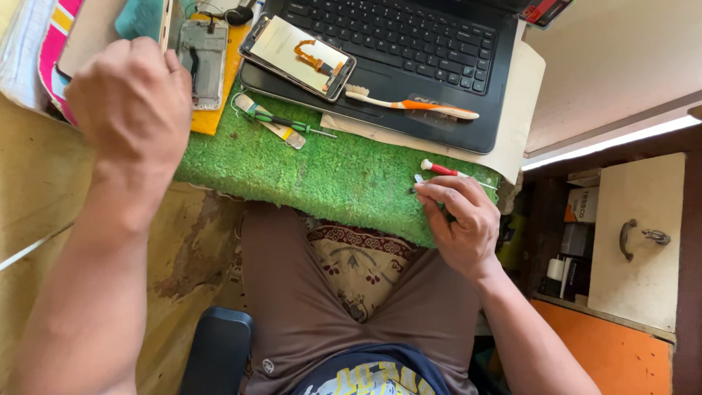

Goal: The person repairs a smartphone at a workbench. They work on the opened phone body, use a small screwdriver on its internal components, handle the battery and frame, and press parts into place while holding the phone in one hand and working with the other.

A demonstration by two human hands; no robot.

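My left hand (131, 99) is raised over the left edge of the green turf mat (329, 172), fingers curled into a fist; I cannot see anything in it. At the mat's right edge my right hand (461, 219) pinches a small pale object against the turf, right beside a red-and-white screwdriver (442, 170). An opened phone (298, 56) with an orange flex cable lies on the black laptop (409, 44). A phone frame (203, 55) lies on an orange pad further left.
An orange-and-white toothbrush (413, 104) rests on the laptop's front edge. A green-handled screwdriver (281, 121) and a pale strip lie on the mat. A wooden drawer with a metal handle (636, 238) stands open at right. My lap is below the mat.
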